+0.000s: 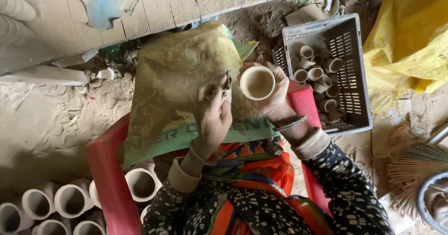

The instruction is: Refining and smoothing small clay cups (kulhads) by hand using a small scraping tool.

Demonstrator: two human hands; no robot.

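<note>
Her right hand (273,97) gripped a pale clay cup (257,82) over the sack-draped lap, beside the crate (354,67), her left hand (213,118) pinching a small tool (227,83); unfired, it looked light, brittle, best held around its wall.

The ground (42,118) is dusty, trampled earth, pale and littered with clay crumbs. A low brick ledge (154,11) runs along the far side, with a blue scrap (100,8) lying on it. A red plastic chair (105,169) stands in the middle. To one side sits a grey plastic crate (357,76), beside a heap of yellow sheeting (410,39). Daylight is soft and even.
</note>
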